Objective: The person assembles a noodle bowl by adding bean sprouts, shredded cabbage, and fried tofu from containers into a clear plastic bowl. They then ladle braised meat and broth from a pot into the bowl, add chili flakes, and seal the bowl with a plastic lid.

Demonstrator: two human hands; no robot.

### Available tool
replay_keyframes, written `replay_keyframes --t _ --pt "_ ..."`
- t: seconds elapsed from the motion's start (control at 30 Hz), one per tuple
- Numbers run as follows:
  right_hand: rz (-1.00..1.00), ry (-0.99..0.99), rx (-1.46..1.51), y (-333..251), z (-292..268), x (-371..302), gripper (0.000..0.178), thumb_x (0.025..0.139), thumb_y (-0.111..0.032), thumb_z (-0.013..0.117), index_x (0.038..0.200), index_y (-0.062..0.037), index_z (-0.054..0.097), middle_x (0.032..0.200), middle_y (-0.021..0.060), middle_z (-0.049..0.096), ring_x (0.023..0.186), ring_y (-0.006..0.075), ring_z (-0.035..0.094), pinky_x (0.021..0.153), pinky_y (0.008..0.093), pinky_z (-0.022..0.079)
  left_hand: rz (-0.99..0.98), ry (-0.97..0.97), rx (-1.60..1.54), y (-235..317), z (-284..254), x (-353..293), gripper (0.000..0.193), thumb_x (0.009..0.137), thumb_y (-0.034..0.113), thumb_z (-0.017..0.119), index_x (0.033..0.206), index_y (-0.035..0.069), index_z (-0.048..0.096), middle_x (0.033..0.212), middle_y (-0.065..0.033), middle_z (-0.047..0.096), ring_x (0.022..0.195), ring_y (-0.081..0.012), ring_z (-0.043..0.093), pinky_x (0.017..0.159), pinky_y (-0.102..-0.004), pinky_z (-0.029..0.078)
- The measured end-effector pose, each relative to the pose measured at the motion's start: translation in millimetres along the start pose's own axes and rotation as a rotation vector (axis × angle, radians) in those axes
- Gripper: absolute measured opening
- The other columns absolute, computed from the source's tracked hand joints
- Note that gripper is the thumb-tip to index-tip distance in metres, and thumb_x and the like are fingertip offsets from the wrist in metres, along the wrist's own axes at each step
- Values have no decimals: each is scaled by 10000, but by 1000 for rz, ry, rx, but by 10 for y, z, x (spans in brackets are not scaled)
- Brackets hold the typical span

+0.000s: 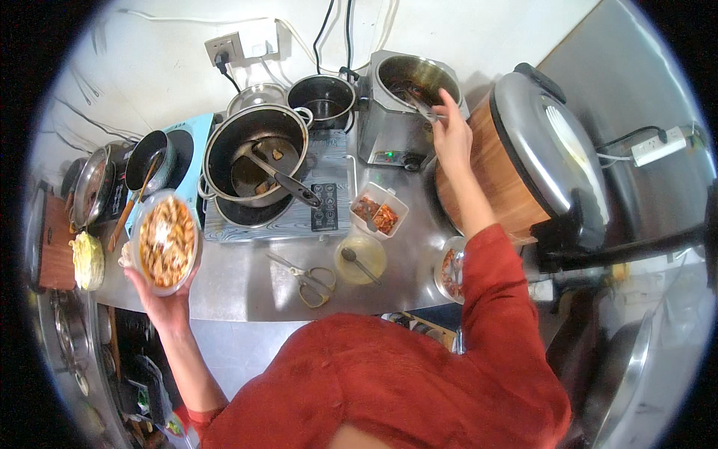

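My left hand [166, 305] holds up a clear oval plastic bowl [166, 239] from below, filled with reddish-brown food in small pieces. To the right, my right hand [453, 136] is over the rim of a steel electric cooker [389, 127]. Its fingers are closed on the end of a metal utensil [422, 106] that slants into the cooker's pot. Dark contents hide the utensil's lower end, so its kind cannot be made out. Below the cooker sits a white divided box [391, 196] of red chopped food with a spoon in it.
A large pot [218, 142] holding a ladle [280, 179] stands on an induction hob [340, 161]. Scissors [314, 288] and a spoon on a pale lid [378, 251] lie near the front edge. A big rice cooker [490, 150] stands right; a cabbage [88, 262] sits left.
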State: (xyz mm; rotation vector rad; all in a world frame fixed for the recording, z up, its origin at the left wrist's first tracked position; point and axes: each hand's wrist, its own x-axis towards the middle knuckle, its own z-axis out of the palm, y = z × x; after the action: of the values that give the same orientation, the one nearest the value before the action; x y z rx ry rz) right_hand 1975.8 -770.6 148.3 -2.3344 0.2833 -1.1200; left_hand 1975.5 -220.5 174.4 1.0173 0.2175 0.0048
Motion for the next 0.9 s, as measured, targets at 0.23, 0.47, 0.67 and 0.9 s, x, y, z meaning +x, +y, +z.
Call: replay_keyframes --t 0.23,0.47,0.67,0.9 --pt "1278 -55 694 778 574 -1011 386 1037 -296 463 1307 -24 415 992 191 645 747 323 678 585 365 578 -14 155 -219 -25 -479 -400 796 926 629 495 1523 150 275 1532 -102 359 1376 -331 399 1012 -611 448" --pt "1380 88 1246 1299 934 -1178 562 1025 -419 446 1249 95 410 1091 266 600 969 378 654 832 467 583 -20 217 -247 -20 -560 -658 815 918 630 505 1530 155 255 1555 -111 321 1384 -338 387 1042 -619 424" --pt "1298 153 1213 1254 929 -1181 449 989 -288 582 1169 99 443 1041 276 622 914 375 665 816 474 592 -7 270 -234 -31 -555 -742 831 912 624 522 1532 143 247 1546 -128 327 1381 -357 381 1037 -624 421" --pt "1237 184 1003 1229 917 -1116 346 964 -234 630 1007 80 490 896 229 651 727 315 690 641 398 624 -19 239 -273 -90 -556 -740 863 905 618 539 1535 112 238 1565 -132 287 1409 -380 316 1078 -658 348"
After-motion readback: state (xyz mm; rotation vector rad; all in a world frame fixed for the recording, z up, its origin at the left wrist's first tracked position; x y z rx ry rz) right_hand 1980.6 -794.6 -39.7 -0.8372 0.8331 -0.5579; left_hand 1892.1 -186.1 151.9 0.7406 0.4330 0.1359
